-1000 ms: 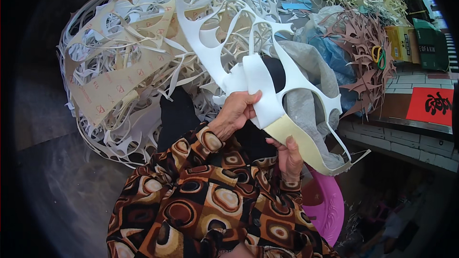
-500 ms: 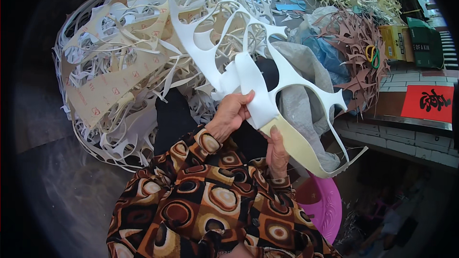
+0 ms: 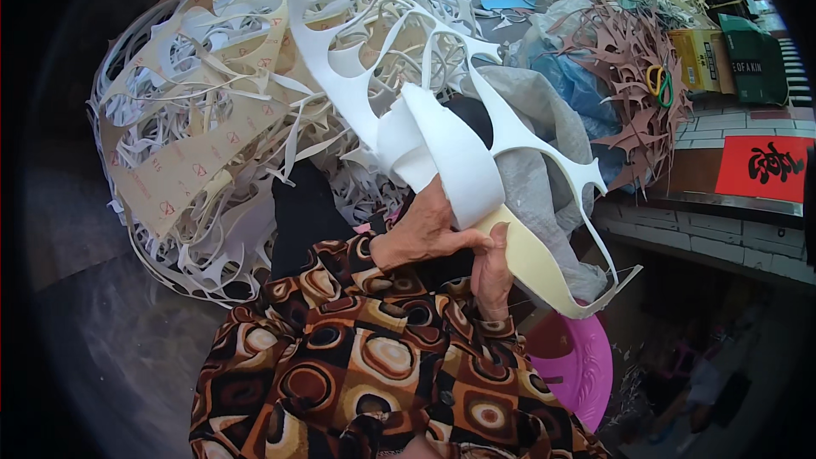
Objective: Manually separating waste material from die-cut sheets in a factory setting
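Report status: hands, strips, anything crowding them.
Right hand pinching cream strip. Left hand close beside it, against white strip. White strip curling over cream one. Grey sheeting close behind.

Two hands [image 3: 421,234] [image 3: 490,279], one pair of scissors [image 3: 665,92], one red sheet [image 3: 736,180], one yellow box [image 3: 690,58].

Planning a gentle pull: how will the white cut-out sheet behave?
The white cut-out sheet looks floppy, bending in loose curves. It's probably light, being thin with large openings. It might tear where those leave it narrow.
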{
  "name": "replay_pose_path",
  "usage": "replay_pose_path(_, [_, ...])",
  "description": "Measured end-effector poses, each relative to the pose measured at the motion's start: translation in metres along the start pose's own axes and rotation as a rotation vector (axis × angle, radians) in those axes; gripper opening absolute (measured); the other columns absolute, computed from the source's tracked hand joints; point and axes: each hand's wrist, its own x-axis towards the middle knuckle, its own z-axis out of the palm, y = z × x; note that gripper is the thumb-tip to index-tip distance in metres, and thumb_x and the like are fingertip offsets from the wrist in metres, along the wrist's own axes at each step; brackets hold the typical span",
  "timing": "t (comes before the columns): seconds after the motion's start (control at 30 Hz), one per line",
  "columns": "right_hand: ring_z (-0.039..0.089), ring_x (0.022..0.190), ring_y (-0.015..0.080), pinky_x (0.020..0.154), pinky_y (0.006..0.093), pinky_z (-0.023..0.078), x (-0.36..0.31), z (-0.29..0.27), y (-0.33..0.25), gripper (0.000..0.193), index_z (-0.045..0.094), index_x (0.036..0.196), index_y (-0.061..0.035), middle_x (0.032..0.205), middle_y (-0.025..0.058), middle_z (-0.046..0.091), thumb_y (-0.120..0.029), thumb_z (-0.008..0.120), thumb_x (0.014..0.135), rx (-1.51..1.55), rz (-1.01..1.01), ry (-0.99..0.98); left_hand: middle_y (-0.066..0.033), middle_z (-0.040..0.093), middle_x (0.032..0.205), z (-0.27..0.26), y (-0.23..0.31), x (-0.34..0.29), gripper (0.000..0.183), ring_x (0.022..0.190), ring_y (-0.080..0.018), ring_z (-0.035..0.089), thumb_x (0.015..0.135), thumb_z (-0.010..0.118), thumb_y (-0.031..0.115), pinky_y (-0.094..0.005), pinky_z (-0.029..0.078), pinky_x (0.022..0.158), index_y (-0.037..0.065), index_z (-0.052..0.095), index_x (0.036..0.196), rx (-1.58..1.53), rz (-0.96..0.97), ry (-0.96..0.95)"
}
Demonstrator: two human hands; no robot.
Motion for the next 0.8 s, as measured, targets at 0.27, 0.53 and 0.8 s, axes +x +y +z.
replay_pose_path(0.27, [0.044, 0.107, 0.0218, 0.092, 0.034, 0.034, -0.008, -0.002, 0.002, 0.051, 0.034, 0.123, 0.0046, 0.117, 0.0147, 0.045, -0.032, 0.045, 0.089, -0.285, -0.013, 0.036, -0.019, 0.052, 0.088, 0.004, -0.022, 0.007, 0.029, 0.078, -0.0372, 0.051, 0.072, 0.061, 0.017, -0.0418, 0.042, 0.066, 0.0, 0.053, 0.094, 0.353, 0.169, -0.076])
replay_pose_path(0.53, [0.045, 0.106, 0.0242, 0.091, 0.0328, 0.034, -0.001, 0.009, -0.013, 0.046, 0.04, 0.121, 0.0046, 0.117, 0.0159, 0.047, -0.029, 0.043, 0.09, -0.422, -0.068, -0.038, -0.017, 0.054, 0.078, 0.013, -0.014, 0.014, 0.021, 0.069, -0.0359, 0.054, 0.072, 0.058, 0.013, -0.0413, 0.043, 0.061, 0.0, 0.054, 0.087, 0.509, 0.139, -0.12])
replay_pose_path(0.8, [0.051, 0.1, 0.0227, 0.089, 0.0315, 0.037, -0.002, 0.004, -0.01, 0.044, 0.043, 0.118, 0.0058, 0.111, 0.014, 0.052, -0.029, 0.044, 0.09, -0.488, -0.049, -0.07, -0.0151, 0.057, 0.08, 0.001, -0.019, 0.014, 0.021, 0.072, -0.032, 0.057, 0.072, 0.06, 0.012, -0.0372, 0.045, 0.063, 0.001, 0.055, 0.089, 0.256, -0.05, -0.011])
